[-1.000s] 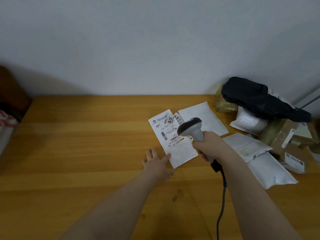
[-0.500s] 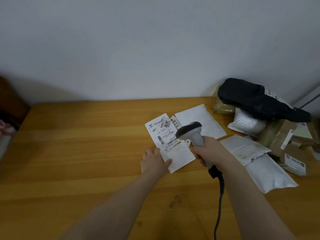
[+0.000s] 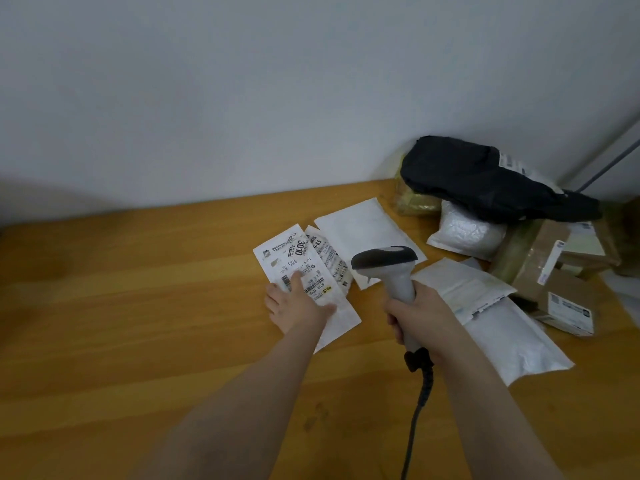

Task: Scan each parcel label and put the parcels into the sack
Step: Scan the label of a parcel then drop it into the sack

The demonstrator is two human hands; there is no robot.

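Note:
A flat white parcel (image 3: 341, 315) with a printed label (image 3: 294, 258) lies on the wooden table (image 3: 121, 323). My left hand (image 3: 298, 306) rests flat on it, fingers spread over the label's lower part. Partly under it lies a second labelled parcel (image 3: 329, 258), and behind that a plain white mailer (image 3: 363, 226). My right hand (image 3: 420, 315) grips the handle of a grey barcode scanner (image 3: 384, 259), whose head points left toward the labels. The scanner's cable (image 3: 415, 420) hangs toward me. No sack is in view.
A heap of parcels fills the right back corner: a black bag (image 3: 485, 178), a white bubble bag (image 3: 467, 230), brown boxes (image 3: 540, 265), a small labelled box (image 3: 568, 311) and white mailers (image 3: 512, 337). The wall runs behind the table.
My left hand has slid forward from the parcel's near edge up onto its label. The scanner has drawn back to the right, off the label.

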